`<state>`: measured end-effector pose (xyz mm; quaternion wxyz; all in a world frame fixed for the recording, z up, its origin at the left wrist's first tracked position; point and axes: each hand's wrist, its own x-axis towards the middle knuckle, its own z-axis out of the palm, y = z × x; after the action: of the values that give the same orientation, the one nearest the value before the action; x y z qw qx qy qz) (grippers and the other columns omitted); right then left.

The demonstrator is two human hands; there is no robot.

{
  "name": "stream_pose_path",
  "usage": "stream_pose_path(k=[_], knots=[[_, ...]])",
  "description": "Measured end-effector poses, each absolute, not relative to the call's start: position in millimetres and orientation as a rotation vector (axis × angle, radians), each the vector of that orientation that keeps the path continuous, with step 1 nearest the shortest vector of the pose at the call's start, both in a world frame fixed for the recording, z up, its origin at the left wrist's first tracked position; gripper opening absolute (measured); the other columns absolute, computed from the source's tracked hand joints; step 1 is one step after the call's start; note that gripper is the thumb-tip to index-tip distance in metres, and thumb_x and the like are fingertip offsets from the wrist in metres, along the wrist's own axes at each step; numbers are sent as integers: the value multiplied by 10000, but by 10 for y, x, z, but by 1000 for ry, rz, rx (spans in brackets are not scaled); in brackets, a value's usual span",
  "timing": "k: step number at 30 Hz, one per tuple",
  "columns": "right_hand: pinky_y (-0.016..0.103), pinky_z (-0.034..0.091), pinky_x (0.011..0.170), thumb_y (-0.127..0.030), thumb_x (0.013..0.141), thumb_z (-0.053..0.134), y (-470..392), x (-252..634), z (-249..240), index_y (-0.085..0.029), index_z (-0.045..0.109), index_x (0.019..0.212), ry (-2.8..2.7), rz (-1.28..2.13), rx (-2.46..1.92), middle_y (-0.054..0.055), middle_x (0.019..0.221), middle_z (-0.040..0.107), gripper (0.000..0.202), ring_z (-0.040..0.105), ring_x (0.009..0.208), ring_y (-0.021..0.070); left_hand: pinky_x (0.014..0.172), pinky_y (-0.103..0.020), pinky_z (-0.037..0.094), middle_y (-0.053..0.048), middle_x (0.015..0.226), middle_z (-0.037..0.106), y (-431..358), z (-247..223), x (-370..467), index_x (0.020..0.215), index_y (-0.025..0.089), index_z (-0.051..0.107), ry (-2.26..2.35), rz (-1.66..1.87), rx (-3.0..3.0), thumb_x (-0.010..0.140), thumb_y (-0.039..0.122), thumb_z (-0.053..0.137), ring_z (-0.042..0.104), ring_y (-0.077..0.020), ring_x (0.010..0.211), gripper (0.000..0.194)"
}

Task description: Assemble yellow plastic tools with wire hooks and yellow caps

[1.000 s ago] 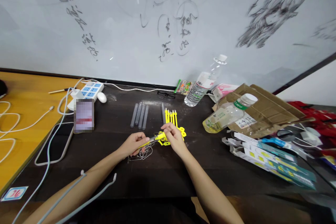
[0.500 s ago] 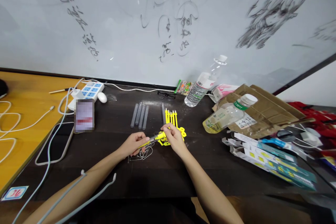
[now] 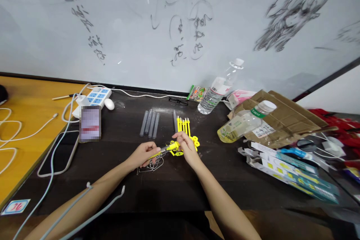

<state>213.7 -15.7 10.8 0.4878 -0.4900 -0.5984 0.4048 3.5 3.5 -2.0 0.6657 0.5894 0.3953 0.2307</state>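
Note:
A slim yellow piece with a clear, tube-like middle section [image 3: 165, 149] spans the gap between my hands, slightly tilted. My left hand [image 3: 144, 153] pinches its lower left end. At its thicker yellow end, my right hand [image 3: 185, 147] has thumb and fingers closed. Under the piece lies a tangle of thin silvery wire [image 3: 154, 165]. Several yellow rods with metal tips [image 3: 184, 124] lie just beyond my right hand, along with yellow ringed parts [image 3: 195, 141] partly hidden by it. Several clear tubes [image 3: 150, 124] lie farther back, and another clear tube [image 3: 174, 120] rests beside the rods.
To the right are a water bottle [image 3: 215, 92], a leaning drink bottle [image 3: 244, 122], flattened cardboard [image 3: 295, 116] and a green-white box [image 3: 292, 174]. Leftward lie phones [image 3: 60, 153], a power strip [image 3: 98, 96] and cables [image 3: 53, 153]. Glasses [image 3: 178, 101] lie near the whiteboard [image 3: 126, 37].
My right hand's fingers have shifted slightly at the thicker yellow end. Otherwise both hands and the piece stay nearly where they were.

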Motion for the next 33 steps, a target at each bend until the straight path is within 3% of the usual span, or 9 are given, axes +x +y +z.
stream_pose_path(k=[4,7,13,17,21,26,33], knots=[[220,222,407,-439,881,478,-147,2127,102,-200,543,837,-1429,980,-1251,-74,520,314,251,275,426,90,245,-120,172,35,517,601,35,-7,38,736,173,447,905,516,1327,784,592,573,304,-14,239,440],[219,238,418,-461,880,484,-150,2122,99,-207,539,865,-1415,992,-1218,-83,510,290,261,280,426,92,244,-119,175,37,517,600,35,4,38,736,175,443,904,523,1324,787,591,571,305,-14,241,438],[245,385,534,-357,902,423,-166,2143,98,-229,528,1039,-1483,1018,-1122,-33,686,389,215,418,569,124,242,-120,153,46,510,589,45,3,25,741,182,436,898,544,1305,791,589,568,290,-13,237,431],[248,402,571,-256,870,401,-168,2158,107,-229,545,1016,-1490,1027,-1141,-17,719,410,207,428,620,136,242,-123,160,42,513,596,35,-5,34,741,179,444,883,525,1309,789,585,573,294,-15,239,428],[242,342,509,-347,910,404,-168,2144,122,-210,583,905,-1520,922,-1254,-9,698,441,225,396,573,126,244,-124,174,37,517,601,27,1,47,736,177,444,886,516,1315,788,588,571,301,-15,244,433],[237,270,442,-427,893,461,-155,2125,104,-201,559,876,-1457,948,-1245,-45,594,375,247,304,469,103,244,-128,160,39,507,594,36,6,46,738,178,444,904,526,1318,778,597,573,302,-19,239,440],[249,355,567,-231,858,408,-163,2157,121,-208,522,1022,-1507,964,-1081,-37,665,362,201,383,592,130,242,-123,149,42,512,594,29,12,40,737,178,440,891,524,1310,780,601,568,298,-15,239,444]])
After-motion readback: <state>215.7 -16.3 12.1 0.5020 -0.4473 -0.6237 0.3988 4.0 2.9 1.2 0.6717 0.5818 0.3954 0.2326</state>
